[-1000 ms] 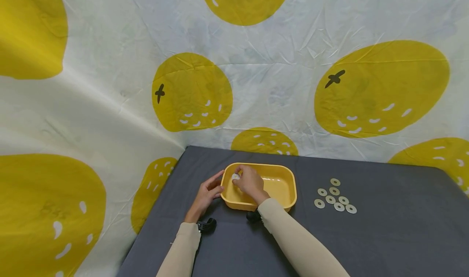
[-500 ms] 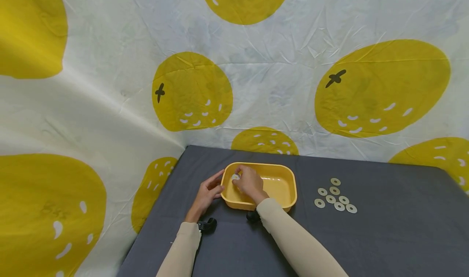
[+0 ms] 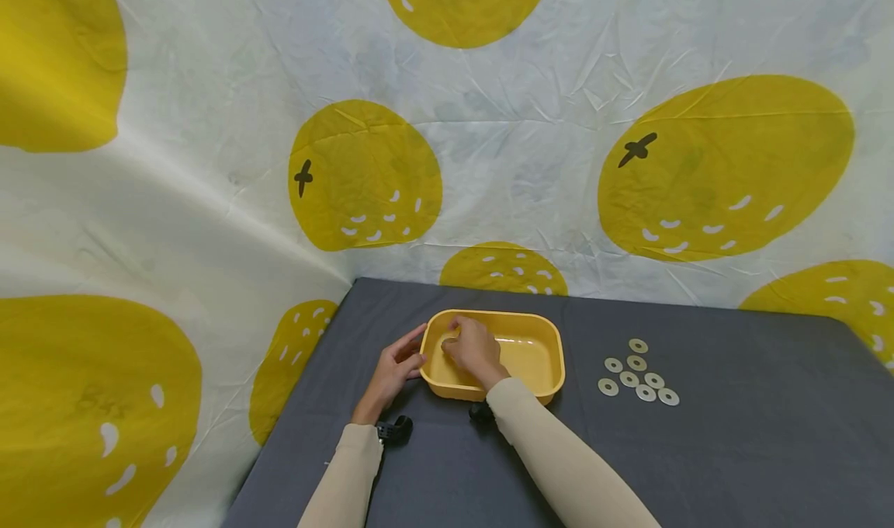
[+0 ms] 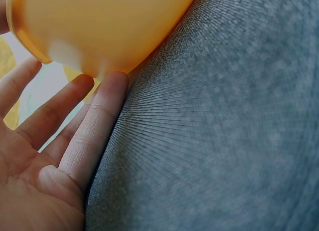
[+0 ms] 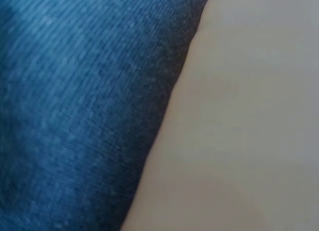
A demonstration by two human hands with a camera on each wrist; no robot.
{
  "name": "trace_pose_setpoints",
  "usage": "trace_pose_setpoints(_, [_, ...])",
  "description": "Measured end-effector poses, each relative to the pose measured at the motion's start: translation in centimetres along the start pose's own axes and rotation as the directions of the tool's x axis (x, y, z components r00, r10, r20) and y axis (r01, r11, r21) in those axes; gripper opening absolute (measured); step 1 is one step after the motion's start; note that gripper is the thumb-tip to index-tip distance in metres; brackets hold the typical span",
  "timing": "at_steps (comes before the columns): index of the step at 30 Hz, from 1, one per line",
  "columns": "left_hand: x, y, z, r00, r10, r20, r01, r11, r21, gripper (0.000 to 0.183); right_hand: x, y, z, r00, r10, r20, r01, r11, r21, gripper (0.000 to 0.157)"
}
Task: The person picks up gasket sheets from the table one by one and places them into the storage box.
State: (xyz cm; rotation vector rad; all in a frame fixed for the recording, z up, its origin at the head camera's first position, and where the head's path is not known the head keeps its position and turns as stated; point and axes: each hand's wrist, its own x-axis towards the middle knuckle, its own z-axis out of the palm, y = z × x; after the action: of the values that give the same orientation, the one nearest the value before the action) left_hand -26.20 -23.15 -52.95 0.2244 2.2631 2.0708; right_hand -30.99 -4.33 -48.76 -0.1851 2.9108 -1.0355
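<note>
A shallow yellow plastic tub (image 3: 534,369) stands on the dark cloth. My left hand (image 3: 393,373) rests against its left end, fingers fairly straight; the left wrist view shows the fingertips (image 4: 114,81) against the tub's outer wall (image 4: 109,31). Inside the tub's left half, my right hand (image 3: 475,349) pinches a pale metal washer (image 3: 448,341) between thumb and forefinger. The washer now shows only as a thin sliver, mostly covered by the fingers. The hand hides part of the tub's floor. Only blurred cloth and a pale surface fill the right wrist view.
Several flat metal washers (image 3: 629,380) lie loosely grouped on the dark tablecloth (image 3: 761,419) to the right of the tub. Behind and to the left hangs a white curtain (image 3: 517,163) printed with yellow fruit.
The washer in my right fingers has turned from showing its pale face to nearly edge-on. My left hand, the tub and the loose washers stay where they were.
</note>
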Motion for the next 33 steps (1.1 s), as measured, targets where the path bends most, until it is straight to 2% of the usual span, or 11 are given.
trace_pose_setpoints(5, [0.1, -0.1, 0.0, 1.000, -0.009, -0.011, 0.009, 1.000, 0.007, 0.059, -0.2, -0.2, -0.5, 1.000, 0.014, -0.022, -0.013, 0.999, 0.032, 0.027])
trace_pose_setpoints(9, [0.3, -0.1, 0.0, 1.000, -0.008, -0.018, 0.008, 1.000, 0.009, 0.060, -0.7, -0.4, -1.6, 0.998, 0.014, -0.061, -0.008, 0.994, 0.109, 0.021])
trace_pose_setpoints(13, [0.3, -0.2, 0.0, 0.999, -0.015, -0.032, 0.016, 1.000, 0.020, 0.059, -1.6, 0.0, -3.9, 0.997, -0.012, -0.082, 0.028, 0.979, 0.200, 0.021])
trace_pose_setpoints(17, [0.2, -0.1, 0.1, 0.999, -0.012, -0.044, 0.013, 1.000, 0.027, 0.059, -2.8, 1.5, -7.3, 0.993, -0.091, -0.075, 0.108, 0.955, 0.275, 0.019])
trace_pose_setpoints(20, [0.1, 0.0, 0.1, 0.999, -0.010, -0.047, 0.011, 1.000, 0.023, 0.059, -3.6, 3.7, -10.2, 0.982, -0.168, -0.092, 0.188, 0.934, 0.304, 0.015])
trace_pose_setpoints(23, [0.0, 0.2, 0.1, 0.999, -0.011, -0.054, 0.012, 1.000, 0.024, 0.059, -4.1, 6.7, -12.9, 0.973, -0.197, -0.123, 0.225, 0.931, 0.287, 0.015])
trace_pose_setpoints(29, [0.0, 0.3, 0.0, 0.998, -0.012, -0.054, 0.014, 0.999, 0.030, 0.059, -5.1, 14.0, -16.7, 0.978, -0.120, -0.173, 0.154, 0.967, 0.203, 0.022])
trace_pose_setpoints(33, [0.0, 0.2, 0.1, 0.999, -0.024, -0.043, 0.025, 0.999, 0.025, 0.059, -5.8, 18.7, -18.5, 0.983, -0.072, -0.167, 0.098, 0.984, 0.151, 0.031])
